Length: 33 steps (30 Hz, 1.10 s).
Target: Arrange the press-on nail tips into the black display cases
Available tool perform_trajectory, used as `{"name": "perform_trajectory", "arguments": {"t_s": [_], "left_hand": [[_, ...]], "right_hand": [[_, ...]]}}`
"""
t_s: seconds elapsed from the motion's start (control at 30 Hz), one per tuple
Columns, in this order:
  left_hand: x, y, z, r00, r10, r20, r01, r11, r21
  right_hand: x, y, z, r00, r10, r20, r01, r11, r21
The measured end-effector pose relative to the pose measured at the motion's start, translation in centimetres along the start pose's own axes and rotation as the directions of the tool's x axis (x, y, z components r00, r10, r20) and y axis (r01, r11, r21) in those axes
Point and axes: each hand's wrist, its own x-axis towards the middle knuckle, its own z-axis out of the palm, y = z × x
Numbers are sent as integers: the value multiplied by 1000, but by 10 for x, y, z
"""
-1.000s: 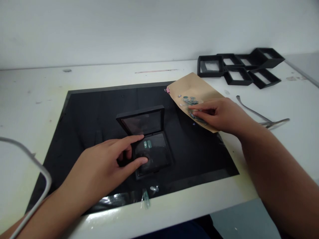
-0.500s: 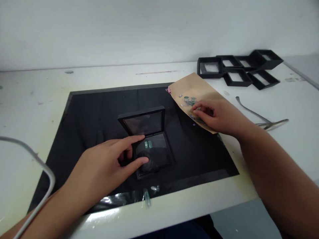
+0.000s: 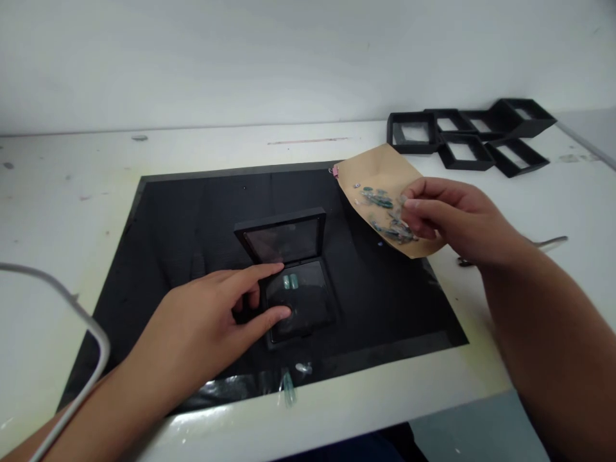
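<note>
Left hand (image 3: 206, 317)'s spread wide across the membrane display case (image 3: 312, 303), probably steadying it; right hand (image 3: 457, 215)'s pinching a translucent piece (image 3: 403, 201) above kraft paper (image 3: 382, 167).

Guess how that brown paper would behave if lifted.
The brown paper would probably bend easily, as it looks thin and its lower edge curves. The small green pieces on it might slide off if it tipped, since they seem loose.

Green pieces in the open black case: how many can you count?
2: a left piece and a right piece, side by side in the case, toward its raised lid. The left hand may hide more.
</note>
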Motion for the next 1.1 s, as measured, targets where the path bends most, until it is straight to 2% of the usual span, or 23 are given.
{"name": "perform_trajectory", "arguments": {"t_s": [0.1, 0.3, 0.53, 0.73, 1.1], "left_hand": [[0, 1, -1, 1000, 2, -8, -2, 1000, -7], [0, 0, -1, 1000, -11, 4, 11, 1000, -13], [0, 0, 0, 1000, -18, 20, 18, 1000, -16], [-2, 0, -2, 1000, -13, 24, 13, 1000, -15], [0, 2, -2, 1000, -17, 25, 18, 999, -31]], "right_hand": [[-3, -6, 4, 1000, 20, 12, -21, 989, 146], [-7, -11, 8, 1000, 14, 12, -16, 968, 249], [-4, -7, 1, 1000, 21, -22, -15, 963, 270], [-1, -13, 1, 999, 34, 24, -39, 959, 281], [-4, -21, 4, 998, -53, 46, 36, 949, 315]]}}
